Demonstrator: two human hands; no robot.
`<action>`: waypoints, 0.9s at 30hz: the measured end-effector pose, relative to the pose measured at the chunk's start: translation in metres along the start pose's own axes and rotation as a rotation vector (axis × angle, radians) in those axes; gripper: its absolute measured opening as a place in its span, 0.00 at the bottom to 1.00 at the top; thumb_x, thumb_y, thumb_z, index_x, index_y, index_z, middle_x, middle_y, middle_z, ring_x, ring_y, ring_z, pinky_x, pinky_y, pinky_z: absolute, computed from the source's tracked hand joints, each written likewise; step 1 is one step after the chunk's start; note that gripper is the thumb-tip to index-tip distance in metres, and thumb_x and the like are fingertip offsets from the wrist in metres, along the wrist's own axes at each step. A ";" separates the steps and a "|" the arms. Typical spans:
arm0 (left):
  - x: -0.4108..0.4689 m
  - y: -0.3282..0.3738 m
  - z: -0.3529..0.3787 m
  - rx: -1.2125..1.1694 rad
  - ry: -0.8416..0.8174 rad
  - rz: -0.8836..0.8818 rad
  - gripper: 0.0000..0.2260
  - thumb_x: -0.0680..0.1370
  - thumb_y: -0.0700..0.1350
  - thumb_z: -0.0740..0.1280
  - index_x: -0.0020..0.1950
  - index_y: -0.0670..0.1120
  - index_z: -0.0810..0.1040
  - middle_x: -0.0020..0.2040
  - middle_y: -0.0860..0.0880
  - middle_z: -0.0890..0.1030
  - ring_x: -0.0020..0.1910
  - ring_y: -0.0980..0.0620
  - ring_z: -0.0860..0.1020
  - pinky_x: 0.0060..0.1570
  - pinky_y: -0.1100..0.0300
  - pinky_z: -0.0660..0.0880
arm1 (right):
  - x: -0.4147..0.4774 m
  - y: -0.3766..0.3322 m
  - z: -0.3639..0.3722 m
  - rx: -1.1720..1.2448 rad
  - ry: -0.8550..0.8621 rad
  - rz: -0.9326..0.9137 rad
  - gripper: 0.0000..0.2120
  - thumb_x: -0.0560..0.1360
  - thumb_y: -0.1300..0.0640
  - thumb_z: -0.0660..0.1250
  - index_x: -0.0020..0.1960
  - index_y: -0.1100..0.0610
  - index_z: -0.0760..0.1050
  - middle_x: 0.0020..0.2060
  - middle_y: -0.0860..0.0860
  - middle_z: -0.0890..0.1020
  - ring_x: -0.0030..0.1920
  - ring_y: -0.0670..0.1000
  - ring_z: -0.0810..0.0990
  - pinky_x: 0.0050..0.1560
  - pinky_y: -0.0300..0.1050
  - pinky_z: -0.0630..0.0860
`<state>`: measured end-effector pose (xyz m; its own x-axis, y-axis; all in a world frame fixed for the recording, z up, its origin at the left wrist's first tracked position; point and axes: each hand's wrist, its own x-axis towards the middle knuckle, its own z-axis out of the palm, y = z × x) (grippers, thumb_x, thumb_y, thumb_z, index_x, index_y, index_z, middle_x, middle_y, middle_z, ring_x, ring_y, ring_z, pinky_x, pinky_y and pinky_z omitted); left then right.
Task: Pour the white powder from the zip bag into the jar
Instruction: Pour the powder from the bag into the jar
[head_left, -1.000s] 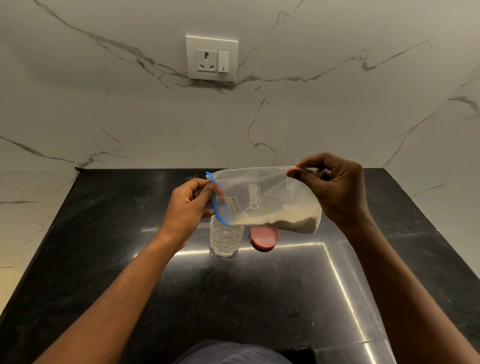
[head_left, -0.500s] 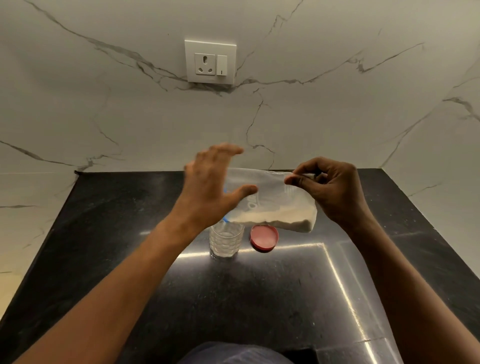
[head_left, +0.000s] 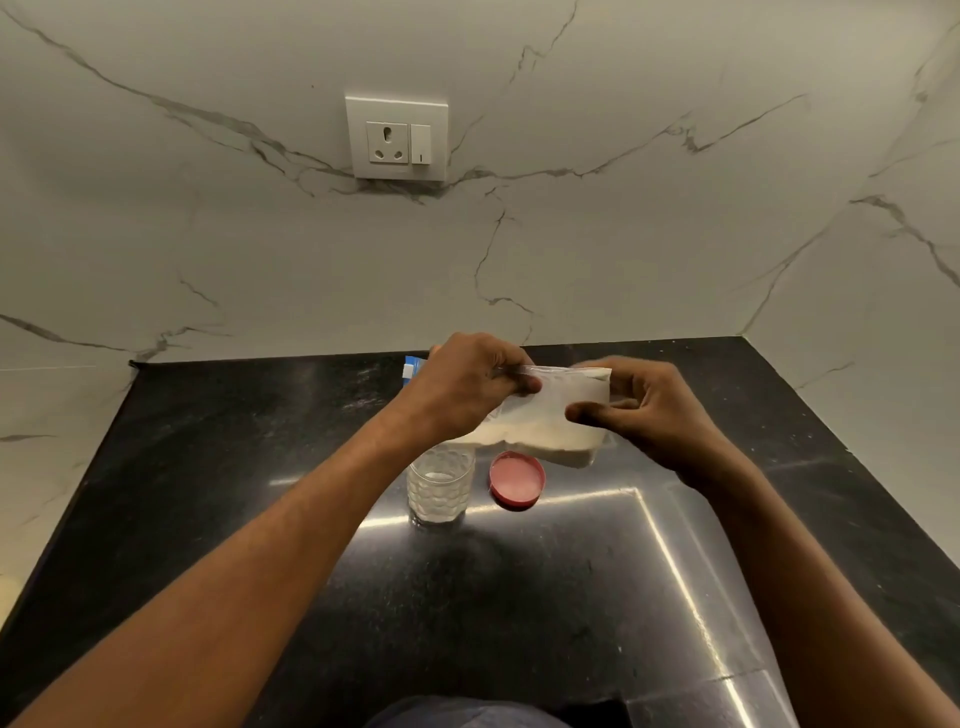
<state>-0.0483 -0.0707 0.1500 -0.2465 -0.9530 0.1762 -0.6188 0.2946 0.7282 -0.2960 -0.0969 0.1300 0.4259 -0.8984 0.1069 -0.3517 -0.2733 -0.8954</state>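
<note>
Jar (head_left: 440, 486) open, looks near empty, lid (head_left: 517, 479) just beside; above them bag (head_left: 550, 410), left hand (head_left: 462, 389) and right hand (head_left: 644, 410) both pinching its upper edge; powder (head_left: 535, 441) sits in bag bottom, pour not yet started

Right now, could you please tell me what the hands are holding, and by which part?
Both hold the zip bag: the left hand pinches its top edge, the right hand grips its right end.
</note>
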 end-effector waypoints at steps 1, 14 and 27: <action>0.000 0.000 0.000 -0.010 0.002 0.000 0.10 0.82 0.40 0.71 0.61 0.40 0.86 0.57 0.42 0.87 0.57 0.47 0.84 0.64 0.47 0.80 | -0.002 0.003 0.002 0.004 0.015 0.016 0.13 0.74 0.57 0.76 0.58 0.55 0.83 0.51 0.50 0.88 0.53 0.50 0.88 0.53 0.46 0.85; -0.002 -0.009 -0.003 -0.021 0.040 -0.073 0.11 0.79 0.48 0.75 0.57 0.44 0.87 0.53 0.46 0.87 0.55 0.49 0.84 0.63 0.42 0.79 | -0.002 0.006 0.012 0.115 0.094 -0.030 0.07 0.76 0.52 0.72 0.52 0.51 0.87 0.48 0.49 0.89 0.50 0.50 0.88 0.51 0.43 0.84; -0.074 -0.069 -0.010 -0.331 0.454 -0.401 0.26 0.73 0.55 0.78 0.67 0.51 0.76 0.59 0.54 0.81 0.56 0.60 0.80 0.53 0.66 0.80 | 0.002 0.006 0.024 0.160 0.225 -0.056 0.07 0.81 0.57 0.69 0.51 0.60 0.82 0.44 0.52 0.87 0.45 0.50 0.86 0.43 0.40 0.83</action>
<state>0.0197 -0.0214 0.0932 0.3348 -0.9405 0.0583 -0.3187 -0.0548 0.9463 -0.2771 -0.0920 0.1139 0.2390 -0.9420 0.2354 -0.1887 -0.2829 -0.9404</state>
